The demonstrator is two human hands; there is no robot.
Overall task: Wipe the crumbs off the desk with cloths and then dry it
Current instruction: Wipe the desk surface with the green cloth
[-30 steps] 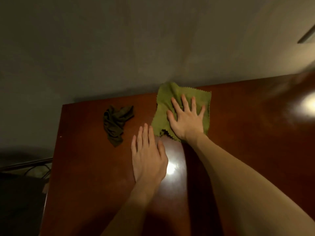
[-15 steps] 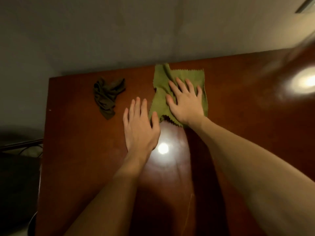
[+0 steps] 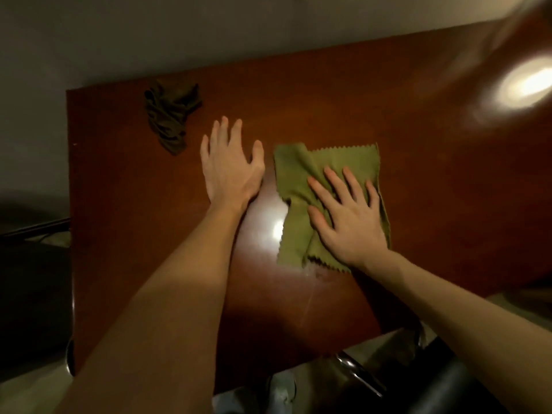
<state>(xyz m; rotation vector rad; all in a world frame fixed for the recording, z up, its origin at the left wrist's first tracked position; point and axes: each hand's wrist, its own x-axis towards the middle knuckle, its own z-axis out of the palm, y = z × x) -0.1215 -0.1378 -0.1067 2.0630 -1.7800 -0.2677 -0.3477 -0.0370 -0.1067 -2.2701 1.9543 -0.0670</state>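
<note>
2 cloths on desk (image 3: 433, 174). Green cloth (image 3: 343, 158): mid-desk, pressed flat under right hand (image 3: 346, 216), fingers straight. Left hand (image 3: 231, 168): flat on wood just beside it, holding nothing. Dark cloth (image 3: 170, 118): crumpled, far-left, nearer left hand.

We show only bare skin: left forearm (image 3: 179, 282) and right forearm (image 3: 448, 297) uncovered, ending in a bare left hand (image 3: 231, 171) and bare right hand (image 3: 349, 222).
</note>
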